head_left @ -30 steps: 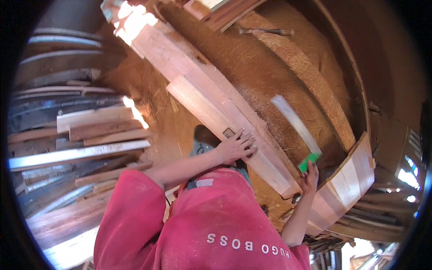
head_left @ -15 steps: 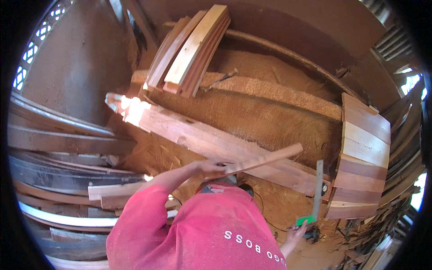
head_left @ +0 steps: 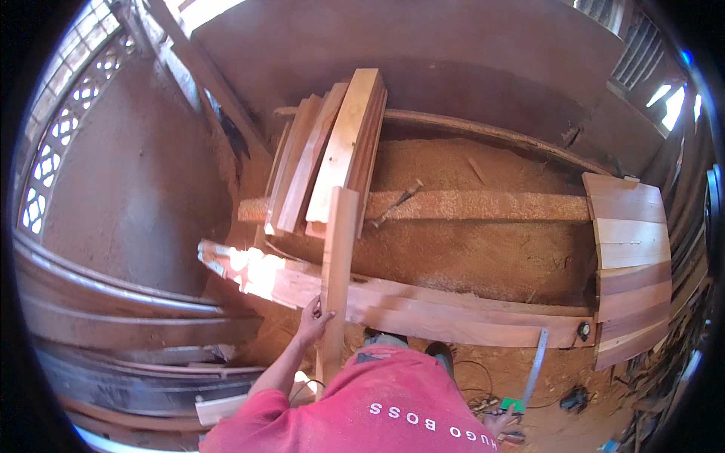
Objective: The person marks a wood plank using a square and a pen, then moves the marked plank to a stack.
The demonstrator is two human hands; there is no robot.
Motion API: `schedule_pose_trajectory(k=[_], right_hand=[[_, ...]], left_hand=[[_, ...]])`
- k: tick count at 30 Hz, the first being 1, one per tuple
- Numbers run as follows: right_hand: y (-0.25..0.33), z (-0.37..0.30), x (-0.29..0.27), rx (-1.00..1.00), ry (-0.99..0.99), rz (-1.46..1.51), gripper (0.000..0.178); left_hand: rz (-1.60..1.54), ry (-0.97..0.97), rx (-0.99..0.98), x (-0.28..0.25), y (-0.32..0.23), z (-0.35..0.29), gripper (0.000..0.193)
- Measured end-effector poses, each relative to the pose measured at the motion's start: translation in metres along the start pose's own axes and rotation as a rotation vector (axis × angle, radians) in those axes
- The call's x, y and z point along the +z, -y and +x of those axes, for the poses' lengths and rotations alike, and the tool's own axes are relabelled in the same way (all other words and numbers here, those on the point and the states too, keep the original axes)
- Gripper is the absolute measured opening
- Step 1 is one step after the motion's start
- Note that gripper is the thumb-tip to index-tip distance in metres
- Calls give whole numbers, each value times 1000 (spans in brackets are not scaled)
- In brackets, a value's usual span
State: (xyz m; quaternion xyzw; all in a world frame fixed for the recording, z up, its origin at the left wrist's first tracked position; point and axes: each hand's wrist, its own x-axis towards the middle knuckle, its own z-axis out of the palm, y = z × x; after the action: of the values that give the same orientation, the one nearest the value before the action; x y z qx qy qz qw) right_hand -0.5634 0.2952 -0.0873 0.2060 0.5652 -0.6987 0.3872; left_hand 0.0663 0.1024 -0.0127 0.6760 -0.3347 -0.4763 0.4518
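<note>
Left hand (head_left: 312, 321) has its fingers wrapped on a narrow plank (head_left: 335, 279) that stands almost upright, its top leaning against the board stack (head_left: 332, 151) on the far side. The plank crosses in front of a long beam (head_left: 423, 309) that runs left to right just past the person's red shirt (head_left: 377, 411). Right hand (head_left: 500, 421) is down at the near right edge, closed on a saw (head_left: 532, 371) with a green handle (I think, it's half hidden by the shirt). Behind the beam sits a sawdust-covered counter (head_left: 483, 204) with a hammer (head_left: 394, 202) lying on it. A slatted panel (head_left: 628, 264) stands at the right.
</note>
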Motion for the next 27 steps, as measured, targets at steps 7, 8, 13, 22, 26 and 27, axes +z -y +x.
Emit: schedule_pose_trajectory(k=[7,8,13,22,26,27], right_hand=[[-20,-69,13,-149,-155,1,21],[-25,-75,8,-160,-150,2,21],[-28,-130,8,-105,-242,-32,24],[-31,-140,-67,-276,-117,-216,26],[-91,-153,16,-257,-15,-24,23],[-83,-152,30,-222,-166,9,21]], left_hand=[[158,-64,-19,-73,-84,159,58],[199,-28,26,-87,-100,196,59],[-42,201,114,-90,-204,381,50],[1070,-95,235,31,-88,387,66],[1416,-149,489,4,-54,258,62],[1373,-118,587,9,-26,249,63]])
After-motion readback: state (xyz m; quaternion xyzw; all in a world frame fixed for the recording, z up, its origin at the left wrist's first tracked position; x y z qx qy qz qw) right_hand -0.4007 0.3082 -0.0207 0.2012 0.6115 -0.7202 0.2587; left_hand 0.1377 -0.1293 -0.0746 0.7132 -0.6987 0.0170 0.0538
